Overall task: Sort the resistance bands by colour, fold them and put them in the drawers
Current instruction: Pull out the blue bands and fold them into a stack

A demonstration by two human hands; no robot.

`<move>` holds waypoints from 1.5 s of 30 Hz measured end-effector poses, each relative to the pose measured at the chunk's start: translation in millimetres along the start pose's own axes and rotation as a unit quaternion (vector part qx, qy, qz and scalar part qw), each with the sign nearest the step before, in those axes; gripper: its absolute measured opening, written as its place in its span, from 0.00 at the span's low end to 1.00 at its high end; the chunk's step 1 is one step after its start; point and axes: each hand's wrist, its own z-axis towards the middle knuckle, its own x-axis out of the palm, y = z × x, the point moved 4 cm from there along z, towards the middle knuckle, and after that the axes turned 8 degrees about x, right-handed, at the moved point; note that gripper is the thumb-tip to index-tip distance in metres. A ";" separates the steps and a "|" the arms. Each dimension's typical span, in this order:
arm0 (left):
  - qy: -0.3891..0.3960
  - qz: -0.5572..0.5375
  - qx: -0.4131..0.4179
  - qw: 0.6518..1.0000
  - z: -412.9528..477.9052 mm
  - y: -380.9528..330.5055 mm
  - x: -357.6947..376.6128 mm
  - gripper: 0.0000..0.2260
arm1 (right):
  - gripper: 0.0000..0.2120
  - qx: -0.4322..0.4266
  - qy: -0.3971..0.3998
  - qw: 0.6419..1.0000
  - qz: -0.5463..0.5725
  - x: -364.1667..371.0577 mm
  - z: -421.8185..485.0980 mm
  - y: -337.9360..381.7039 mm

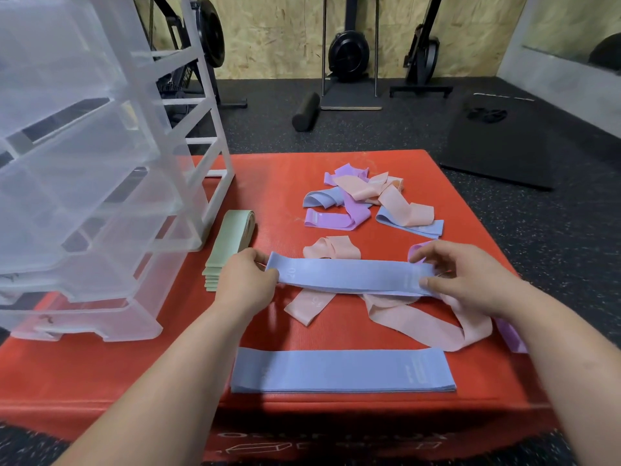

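The blue band (349, 275) is held flat between the two hands, its long axis running straight across from the left hand (247, 280) to the right hand (470, 280), so neither hand is nearer to it: each has one end. The left hand's fingers curl round the left end, by the printed number, and the right hand pinches the right end between thumb and fingertips, by the label patch. The band looks fairly taut, held just above loose pink bands (420, 317) that sprawl beneath it and towards the right hand. The relation that matters most, as I judge it, is with the blue stack (342, 369), which lies on the red padded box (134, 364) on the near side of the hands, towards the person, parallel to the held band; drawing the band straight back and down, with no turning, would seem to lay it on that stack. The green stack (230, 243) lies just beyond the left hand, beside the drawer unit (100, 196) standing further out to that hand's left. A mixed heap (366, 200) of unsorted blue, purple and pink bands lies well beyond both hands
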 end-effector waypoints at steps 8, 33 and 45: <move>-0.014 -0.022 0.006 1.000 -2.5 -10.6 0.2 0.04 | 0.24 0.012 -0.072 0.997 0.039 -11.2 -2.0 7.2; 0.034 -0.014 0.018 0.999 -114.0 4.3 -64.0 0.09 | 0.15 0.064 -0.131 0.988 0.052 16.4 -103.2 5.9; 0.059 0.090 0.059 0.992 -131.9 11.9 -74.5 0.15 | 0.17 0.066 -0.145 0.986 -0.053 36.7 -112.5 0.6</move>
